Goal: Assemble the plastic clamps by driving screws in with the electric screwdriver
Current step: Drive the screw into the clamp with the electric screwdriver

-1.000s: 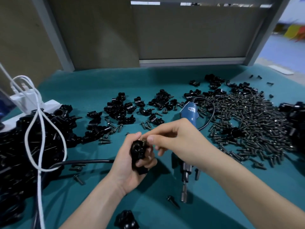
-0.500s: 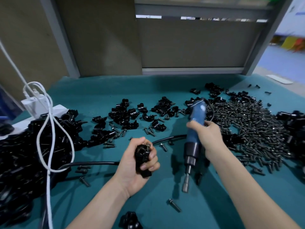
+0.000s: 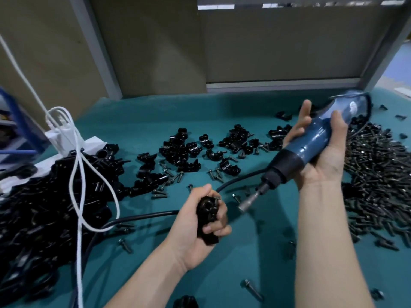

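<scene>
My left hand (image 3: 201, 221) grips a black plastic clamp (image 3: 206, 215) upright above the teal table, with a small screw sticking out at its top. My right hand (image 3: 320, 150) holds the blue electric screwdriver (image 3: 311, 143) lifted off the table, palm up, thumb over the body and fingers partly spread. The tool slants down to the left, and its metal bit (image 3: 246, 204) ends a short way right of the clamp, not touching it.
A big pile of loose screws (image 3: 378, 174) covers the right side. Unassembled clamp halves (image 3: 184, 150) lie scattered mid-table, and a heap of black clamps (image 3: 44, 207) fills the left. A white cable (image 3: 77, 174) and the tool's black cord (image 3: 142, 216) cross the table. Stray screws (image 3: 253, 290) lie near me.
My right hand left the clamp, took the screwdriver from the table and lifted it, tilting the bit toward the clamp. My left hand kept the clamp in about the same place.
</scene>
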### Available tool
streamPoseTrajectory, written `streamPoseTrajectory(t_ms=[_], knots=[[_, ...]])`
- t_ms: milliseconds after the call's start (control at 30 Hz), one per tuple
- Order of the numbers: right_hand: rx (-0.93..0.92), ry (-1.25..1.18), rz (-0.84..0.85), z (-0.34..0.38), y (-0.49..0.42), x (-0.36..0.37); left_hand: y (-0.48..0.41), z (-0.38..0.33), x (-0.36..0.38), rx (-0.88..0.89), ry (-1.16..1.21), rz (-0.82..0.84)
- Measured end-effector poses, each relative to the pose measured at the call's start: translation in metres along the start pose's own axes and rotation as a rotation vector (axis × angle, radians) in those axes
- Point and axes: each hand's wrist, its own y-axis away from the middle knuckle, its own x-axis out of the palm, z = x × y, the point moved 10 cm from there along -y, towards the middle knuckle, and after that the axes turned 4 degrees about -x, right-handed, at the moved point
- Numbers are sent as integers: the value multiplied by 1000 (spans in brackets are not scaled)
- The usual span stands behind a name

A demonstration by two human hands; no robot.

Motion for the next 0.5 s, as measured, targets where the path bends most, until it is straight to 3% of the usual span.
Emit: streamPoseTrajectory(t_ms=[100,300,500], knots=[[-16,85,-35,6,0,-11,-1,6,-1,-49,-40,16],[-21,2,-149,12,2,-29,0,14,5,-126,-176,72],[20,111,-88,8,3,-16,1,16,11,-131,-288,120]])
